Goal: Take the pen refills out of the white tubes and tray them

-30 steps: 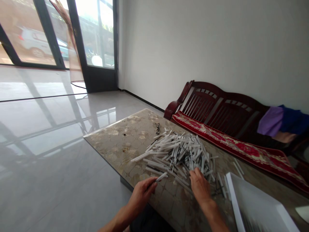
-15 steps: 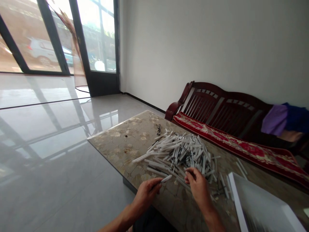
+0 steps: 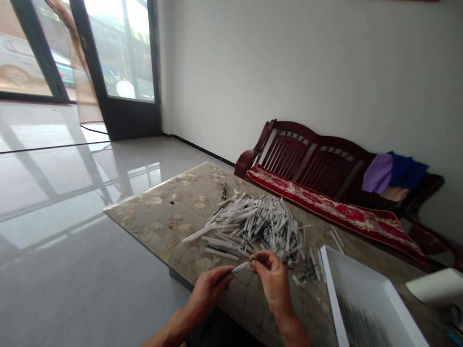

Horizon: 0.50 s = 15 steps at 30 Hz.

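My left hand point(image 3: 211, 284) is closed on a short, thin, whitish tube point(image 3: 240, 267) that sticks out past the fingertips to the right. My right hand point(image 3: 270, 274) is pinched at the tube's free end; a tiny dark bit shows at its fingertips, too small to name. Just beyond both hands lies a loose pile of white, translucent tubes point(image 3: 258, 219) with dark thin pieces among them. To the right of my right hand stands a shallow white box point(image 3: 365, 270) with many slim dark strips inside, blurred.
The patterned table point(image 3: 144, 207) has its left edge over a shiny tiled floor point(image 3: 90, 270). A bundle of black ties point(image 3: 224, 191) lies behind the pile. A white roll point(image 3: 436, 285) is at the right. Behind the table stands a dark wooden bench point(image 3: 300, 149) with a red runner.
My right hand has come left to the end of the tube in my left hand. The view has turned right, bringing more of the white box and the white roll into sight.
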Each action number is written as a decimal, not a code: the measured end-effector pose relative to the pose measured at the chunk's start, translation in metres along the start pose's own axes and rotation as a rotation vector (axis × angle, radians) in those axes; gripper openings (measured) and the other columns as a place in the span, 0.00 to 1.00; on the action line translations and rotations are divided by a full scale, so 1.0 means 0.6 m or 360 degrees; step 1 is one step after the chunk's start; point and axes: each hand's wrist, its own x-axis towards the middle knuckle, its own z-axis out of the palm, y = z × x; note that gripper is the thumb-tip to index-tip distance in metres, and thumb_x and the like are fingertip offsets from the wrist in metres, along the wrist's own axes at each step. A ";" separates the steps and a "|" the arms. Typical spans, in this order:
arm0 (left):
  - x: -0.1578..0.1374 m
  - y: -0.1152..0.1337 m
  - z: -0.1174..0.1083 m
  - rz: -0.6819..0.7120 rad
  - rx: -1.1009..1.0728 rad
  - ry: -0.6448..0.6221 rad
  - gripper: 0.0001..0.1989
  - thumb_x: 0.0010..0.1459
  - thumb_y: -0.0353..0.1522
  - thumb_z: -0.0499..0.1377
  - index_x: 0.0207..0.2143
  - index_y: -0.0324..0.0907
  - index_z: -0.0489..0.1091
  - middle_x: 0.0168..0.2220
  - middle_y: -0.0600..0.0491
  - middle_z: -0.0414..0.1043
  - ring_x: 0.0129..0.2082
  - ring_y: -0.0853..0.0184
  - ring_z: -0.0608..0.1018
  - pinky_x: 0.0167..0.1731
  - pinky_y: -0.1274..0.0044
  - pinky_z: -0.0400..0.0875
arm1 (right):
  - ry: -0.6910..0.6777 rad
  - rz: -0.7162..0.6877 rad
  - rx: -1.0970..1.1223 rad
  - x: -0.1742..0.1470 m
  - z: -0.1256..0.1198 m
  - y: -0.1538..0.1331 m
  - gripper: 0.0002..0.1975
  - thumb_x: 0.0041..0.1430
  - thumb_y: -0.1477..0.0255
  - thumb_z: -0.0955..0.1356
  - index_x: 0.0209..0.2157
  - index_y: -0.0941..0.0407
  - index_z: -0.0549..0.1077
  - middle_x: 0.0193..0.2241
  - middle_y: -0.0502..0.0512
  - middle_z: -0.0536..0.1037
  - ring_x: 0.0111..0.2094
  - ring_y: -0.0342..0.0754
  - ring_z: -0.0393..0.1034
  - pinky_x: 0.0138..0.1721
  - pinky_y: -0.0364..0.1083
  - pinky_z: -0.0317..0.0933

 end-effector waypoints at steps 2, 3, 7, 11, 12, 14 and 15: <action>0.000 0.002 0.000 0.0009 0.0012 -0.0014 0.18 0.63 0.38 0.53 0.48 0.44 0.78 0.29 0.54 0.78 0.29 0.65 0.76 0.32 0.80 0.68 | -0.0014 -0.0011 -0.0026 -0.001 0.000 0.003 0.11 0.42 0.67 0.76 0.28 0.57 0.77 0.25 0.53 0.79 0.26 0.47 0.73 0.28 0.44 0.68; 0.000 0.004 0.000 0.0009 0.0016 -0.0018 0.18 0.63 0.38 0.53 0.48 0.44 0.78 0.29 0.54 0.78 0.29 0.66 0.76 0.32 0.80 0.68 | -0.0024 -0.0012 -0.0036 -0.002 0.000 0.004 0.11 0.42 0.67 0.76 0.28 0.57 0.77 0.25 0.53 0.79 0.26 0.47 0.73 0.28 0.44 0.68; 0.000 0.010 -0.001 0.0011 0.0046 -0.0040 0.17 0.63 0.38 0.54 0.48 0.44 0.78 0.29 0.54 0.78 0.29 0.66 0.76 0.32 0.80 0.68 | -0.0052 -0.0061 -0.0154 -0.009 -0.002 0.006 0.10 0.45 0.66 0.75 0.28 0.57 0.77 0.25 0.53 0.79 0.26 0.48 0.73 0.29 0.44 0.68; -0.002 0.016 -0.002 0.0078 0.0162 -0.0048 0.16 0.63 0.36 0.53 0.46 0.45 0.78 0.29 0.55 0.78 0.29 0.66 0.77 0.32 0.81 0.69 | -0.0117 -0.0219 -0.0457 -0.015 -0.011 0.004 0.05 0.50 0.69 0.72 0.30 0.55 0.77 0.27 0.53 0.80 0.30 0.49 0.75 0.33 0.44 0.68; -0.003 0.018 -0.003 0.0108 0.0222 -0.0034 0.16 0.64 0.36 0.53 0.46 0.46 0.78 0.30 0.54 0.78 0.29 0.67 0.77 0.32 0.81 0.69 | -0.0147 -0.0270 -0.0546 -0.016 -0.015 0.002 0.03 0.51 0.71 0.71 0.30 0.55 0.77 0.27 0.52 0.80 0.30 0.49 0.75 0.34 0.44 0.68; -0.003 0.020 -0.005 0.0175 0.0370 -0.0003 0.15 0.63 0.34 0.52 0.44 0.46 0.79 0.30 0.54 0.78 0.29 0.67 0.78 0.32 0.81 0.68 | -0.0209 -0.0358 -0.0697 -0.019 -0.022 -0.001 0.02 0.53 0.73 0.70 0.30 0.53 0.76 0.27 0.51 0.80 0.31 0.48 0.75 0.36 0.44 0.67; -0.003 0.021 -0.007 0.0208 0.0442 0.0007 0.15 0.63 0.33 0.52 0.44 0.46 0.79 0.31 0.53 0.79 0.29 0.67 0.78 0.31 0.82 0.68 | -0.0241 -0.0387 -0.0747 -0.020 -0.025 -0.003 0.03 0.53 0.73 0.69 0.31 0.53 0.76 0.28 0.51 0.80 0.32 0.48 0.75 0.37 0.43 0.67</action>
